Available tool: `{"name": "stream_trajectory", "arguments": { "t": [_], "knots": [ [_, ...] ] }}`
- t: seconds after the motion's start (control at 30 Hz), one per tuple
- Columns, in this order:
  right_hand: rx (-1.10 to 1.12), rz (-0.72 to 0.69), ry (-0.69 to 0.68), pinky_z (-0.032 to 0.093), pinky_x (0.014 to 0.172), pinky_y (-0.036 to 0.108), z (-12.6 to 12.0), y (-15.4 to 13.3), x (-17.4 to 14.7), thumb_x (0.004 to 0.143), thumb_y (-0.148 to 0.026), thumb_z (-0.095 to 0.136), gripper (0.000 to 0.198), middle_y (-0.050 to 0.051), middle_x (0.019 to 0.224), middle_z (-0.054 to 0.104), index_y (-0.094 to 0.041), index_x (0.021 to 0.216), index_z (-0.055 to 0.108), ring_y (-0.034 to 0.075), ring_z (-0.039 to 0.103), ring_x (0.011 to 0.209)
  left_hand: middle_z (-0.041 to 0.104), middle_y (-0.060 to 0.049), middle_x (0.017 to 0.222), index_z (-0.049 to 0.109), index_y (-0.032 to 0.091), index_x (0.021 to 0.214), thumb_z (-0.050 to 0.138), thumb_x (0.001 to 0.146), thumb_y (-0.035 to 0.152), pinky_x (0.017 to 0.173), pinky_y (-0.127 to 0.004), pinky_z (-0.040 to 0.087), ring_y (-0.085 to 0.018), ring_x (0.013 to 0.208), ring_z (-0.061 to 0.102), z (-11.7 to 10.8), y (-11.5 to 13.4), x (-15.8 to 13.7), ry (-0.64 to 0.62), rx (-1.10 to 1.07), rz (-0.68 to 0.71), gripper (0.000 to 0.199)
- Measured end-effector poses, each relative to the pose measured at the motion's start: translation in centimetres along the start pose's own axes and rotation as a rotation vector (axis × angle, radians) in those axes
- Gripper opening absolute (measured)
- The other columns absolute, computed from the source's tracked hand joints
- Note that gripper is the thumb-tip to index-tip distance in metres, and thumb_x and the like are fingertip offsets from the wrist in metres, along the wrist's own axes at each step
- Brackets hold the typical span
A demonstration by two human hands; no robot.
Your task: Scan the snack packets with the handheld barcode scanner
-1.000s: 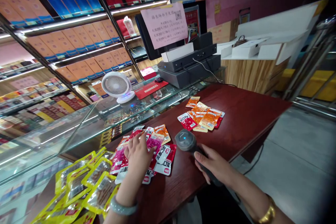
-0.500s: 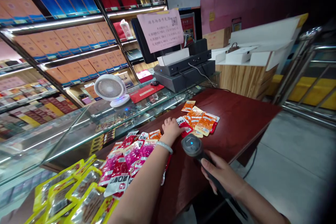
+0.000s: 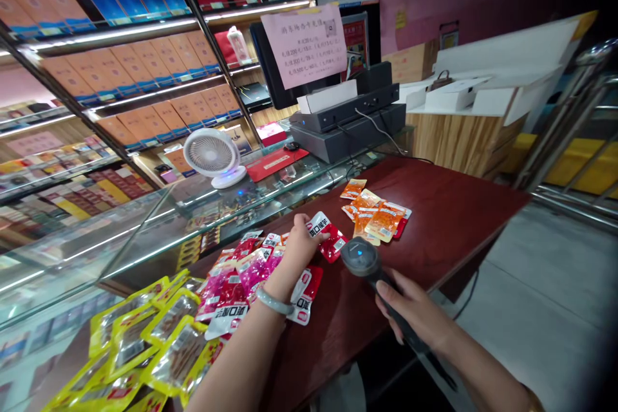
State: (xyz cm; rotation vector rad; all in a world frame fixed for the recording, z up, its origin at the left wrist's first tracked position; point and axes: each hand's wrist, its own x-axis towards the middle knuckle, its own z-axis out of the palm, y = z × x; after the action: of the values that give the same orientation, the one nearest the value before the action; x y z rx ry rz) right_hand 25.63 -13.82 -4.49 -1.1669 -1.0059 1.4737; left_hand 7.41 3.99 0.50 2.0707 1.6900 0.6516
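Between the thumb and fingers of my left hand [image 3: 300, 241] is a red and white snack packet [image 3: 332, 239], held over the dark red tabletop. My right hand [image 3: 410, 302] is wrapped round the handle of a dark barcode scanner [image 3: 361, 257], whose head points toward that packet. Several orange snack packets [image 3: 379, 215] lie in a small heap beyond the scanner. Left of my left wrist is a pile of pink and red packets [image 3: 251, 270], partly covered by my arm. Yellow-edged clear packets [image 3: 168, 341] spread at the lower left.
A glass display counter [image 3: 159, 232] borders the table [image 3: 463, 206], with a white fan [image 3: 215, 158] on it. Behind stand a cash drawer [image 3: 347, 129] and a monitor bearing a pink paper sign [image 3: 306, 45]. Boxed goods fill the shelves [image 3: 145, 71]. A metal railing [image 3: 574, 141] is at right.
My left hand has drawn the red and white packet left, away from the orange heap, and it is now lifted. The scanner stays in my right hand. The view has shifted slightly.
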Motion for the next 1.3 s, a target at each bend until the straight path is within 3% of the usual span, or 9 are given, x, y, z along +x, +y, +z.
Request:
{"name": "stream_trajectory", "arguments": {
  "t": [0.2,0.4,0.67,0.77,0.93,1.03,1.1,1.2,1.3],
  "knots": [
    [0.01,-0.008,-0.102,0.035,0.036,0.016,1.8,-0.6,-0.4,0.089,-0.06,0.052,0.048,-0.008,0.062,0.05,-0.021,0.115,0.048,0.004,0.043,0.035,0.064,-0.001,0.083,0.044,0.021,0.108,0.071,0.073,0.03,0.068,-0.028,0.045,-0.018,0.073,0.063,-2.2,-1.6,-2.1,0.044,-0.071,-0.016,0.045],
    [-0.037,0.016,-0.151,0.036,0.036,0.017,3.7,-0.8,-0.6,0.085,-0.066,0.053,0.051,-0.008,0.062,0.049,-0.021,0.109,0.05,0.005,0.042,0.035,0.065,-0.003,0.089,0.044,0.02,0.112,0.071,0.074,0.032,0.069,-0.029,0.047,-0.018,0.075,0.063,-4.2,-3.4,-3.9,0.074,-0.077,-0.075,0.048],
    [-0.063,-0.015,-0.224,0.038,0.035,0.017,4.8,0.0,-0.2,0.085,-0.064,0.054,0.049,-0.008,0.061,0.05,-0.02,0.106,0.052,0.005,0.045,0.035,0.064,-0.013,0.117,0.047,0.02,0.123,0.064,0.079,0.04,0.089,-0.037,0.045,-0.029,0.108,0.06,-8.3,-7.5,-6.2,-0.006,0.391,-0.109,0.051],
    [-0.071,-0.04,-0.219,0.037,0.035,0.017,4.6,0.0,-0.1,0.086,-0.064,0.054,0.05,-0.008,0.062,0.052,-0.019,0.106,0.052,0.005,0.045,0.035,0.054,-0.015,0.134,0.049,0.022,0.129,0.062,0.079,0.041,0.1,-0.047,0.039,-0.034,0.124,0.049,-8.6,-7.8,-6.6,0.099,0.601,-0.069,0.055],
    [-0.054,-0.056,-0.165,0.036,0.034,0.017,3.0,-0.2,-0.4,0.085,-0.064,0.054,0.05,-0.008,0.063,0.053,-0.018,0.105,0.051,0.004,0.046,0.034,0.034,-0.012,0.153,0.046,0.027,0.139,0.061,0.081,0.039,0.109,-0.053,0.028,-0.036,0.139,0.03,-6.3,-5.2,-6.3,0.182,0.649,0.044,0.061],
    [-0.014,-0.059,-0.108,0.037,0.035,0.017,1.5,-0.4,-0.8,0.086,-0.063,0.054,0.051,-0.009,0.062,0.052,-0.018,0.111,0.05,0.005,0.045,0.034,0.044,-0.01,0.147,0.053,0.027,0.133,0.058,0.084,0.043,0.108,-0.048,0.031,-0.032,0.134,0.038,-3.4,-2.3,-5.3,0.146,0.554,0.16,0.052],
    [0.002,-0.06,-0.061,0.038,0.036,0.017,0.4,-0.5,-1.2,0.087,-0.062,0.054,0.053,-0.009,0.061,0.05,-0.019,0.116,0.05,0.005,0.045,0.034,0.054,-0.009,0.137,0.059,0.027,0.126,0.058,0.084,0.047,0.106,-0.044,0.035,-0.03,0.126,0.046,-1.0,-0.1,-4.3,0.058,0.475,0.224,0.047],
    [-0.004,-0.051,0.015,0.037,0.036,0.017,-1.2,-0.6,-1.7,0.086,-0.063,0.054,0.053,-0.009,0.06,0.05,-0.02,0.116,0.052,0.005,0.045,0.035,0.062,-0.008,0.124,0.064,0.026,0.118,0.058,0.084,0.048,0.099,-0.041,0.039,-0.028,0.117,0.053,2.9,3.1,-2.7,-0.076,0.396,0.241,0.04],
    [-0.005,-0.034,0.078,0.038,0.036,0.018,-2.5,-0.7,-2.1,0.085,-0.064,0.054,0.055,-0.01,0.059,0.049,-0.02,0.119,0.051,0.006,0.045,0.035,0.063,-0.01,0.121,0.066,0.026,0.116,0.053,0.087,0.049,0.091,-0.04,0.042,-0.028,0.113,0.054,6.3,6.2,-1.2,-0.128,0.36,0.224,0.039]
  ]
}}
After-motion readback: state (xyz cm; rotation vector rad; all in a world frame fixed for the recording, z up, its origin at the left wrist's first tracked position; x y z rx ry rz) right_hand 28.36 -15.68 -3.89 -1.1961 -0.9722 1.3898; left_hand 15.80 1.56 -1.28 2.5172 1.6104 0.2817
